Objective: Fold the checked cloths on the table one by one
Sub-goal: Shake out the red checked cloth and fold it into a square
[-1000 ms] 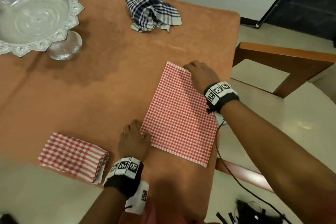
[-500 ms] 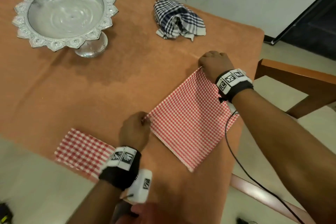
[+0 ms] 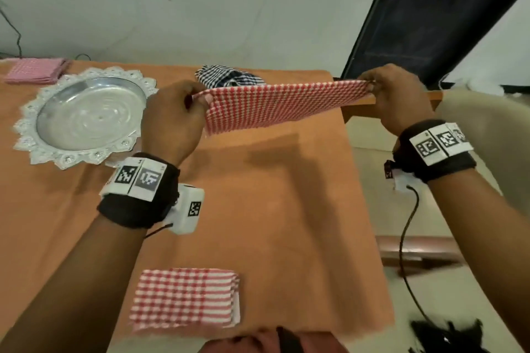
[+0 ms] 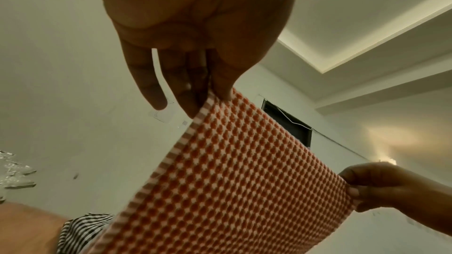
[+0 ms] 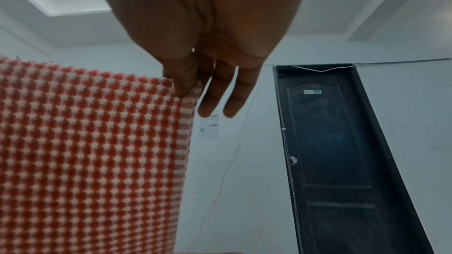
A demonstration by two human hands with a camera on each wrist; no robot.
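— How far along is the folding?

— Partway, I'd judge. One red checked cloth (image 3: 183, 296) lies folded near the front edge of the table (image 3: 286, 209), and a pinkish folded one (image 3: 35, 69) sits at the far left corner, beyond the silver dish (image 3: 86, 114). Those look finished.

— And the one in hand?

— The small-check red cloth (image 3: 275, 104) is up off the table, stretched between both hands over the far right part. The left hand (image 3: 172, 120) pinches one top corner between thumb and fingertips (image 4: 221, 86); the other fingers hang loose. The right hand (image 3: 397, 97) pinches the opposite corner the same way, its spare fingers straight and free in the right wrist view. The cloth hangs down from that top edge, taut and flat.

— So not folded yet?

— I can't tell how many layers it has; it appears to need at least one more fold before being laid down.

— Anything left after that?

— The dark blue checked cloth (image 3: 229, 80) lies crumpled by the far edge, behind the held one, untouched. That seems to be the last.
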